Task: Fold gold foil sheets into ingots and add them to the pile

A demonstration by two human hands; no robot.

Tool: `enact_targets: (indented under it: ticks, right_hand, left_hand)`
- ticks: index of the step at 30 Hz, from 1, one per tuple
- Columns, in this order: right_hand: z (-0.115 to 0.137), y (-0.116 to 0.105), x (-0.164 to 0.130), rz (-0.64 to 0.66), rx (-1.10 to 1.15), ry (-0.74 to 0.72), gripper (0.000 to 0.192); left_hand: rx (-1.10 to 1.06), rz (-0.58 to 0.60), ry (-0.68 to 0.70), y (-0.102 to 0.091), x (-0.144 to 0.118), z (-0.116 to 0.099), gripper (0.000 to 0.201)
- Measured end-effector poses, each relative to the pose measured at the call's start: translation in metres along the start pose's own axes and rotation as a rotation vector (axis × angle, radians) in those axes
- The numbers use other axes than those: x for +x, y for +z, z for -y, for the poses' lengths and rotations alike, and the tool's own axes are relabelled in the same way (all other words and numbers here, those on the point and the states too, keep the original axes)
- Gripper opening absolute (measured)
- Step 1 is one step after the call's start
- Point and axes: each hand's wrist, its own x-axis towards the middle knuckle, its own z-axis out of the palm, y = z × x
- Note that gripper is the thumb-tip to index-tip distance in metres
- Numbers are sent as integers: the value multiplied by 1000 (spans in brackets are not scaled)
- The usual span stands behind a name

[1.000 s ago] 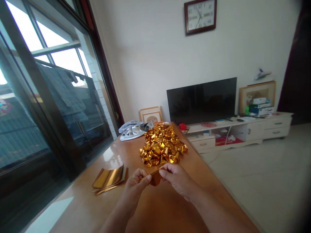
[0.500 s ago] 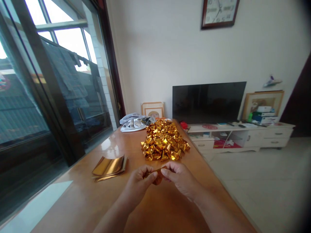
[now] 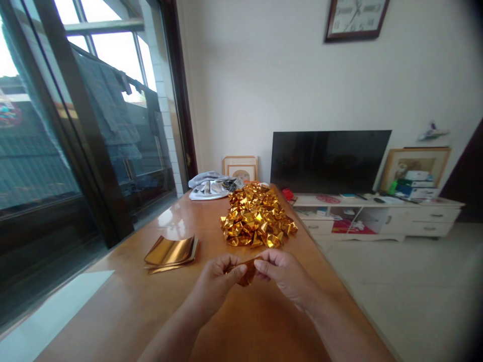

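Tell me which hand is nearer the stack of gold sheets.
Left. The left hand is to the right of the stack of gold sheets; the right hand is farther right.

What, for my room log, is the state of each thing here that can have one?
Left hand: closed, pinching the foil
Right hand: closed, pinching the foil
Foil: bent, held between both hands
Sheets: stacked, curved
Folded pieces: heaped
Cloth: bunched
TV: screen dark
Drawers: shut
Clock: hung, partly out of view
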Motion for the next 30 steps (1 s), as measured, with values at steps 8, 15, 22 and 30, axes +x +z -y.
enact_targets:
  ticks: [8,15,22,30]
  right_hand:
    - [3,1,-2,-10,13,19,33]
    - [3,0,-2,10,18,12,33]
    - [4,1,-3,13,35,-26,32]
    - [1,2,-2,8,55,-46,34]
  left_hand:
    - [-11,27,19,1,-2,-4,29]
    - [-33,35,41,1,-3,-3,25]
    - [-22,15,52,2,-3,-4,26]
    - [-79,36,88,5,-4,-4,26]
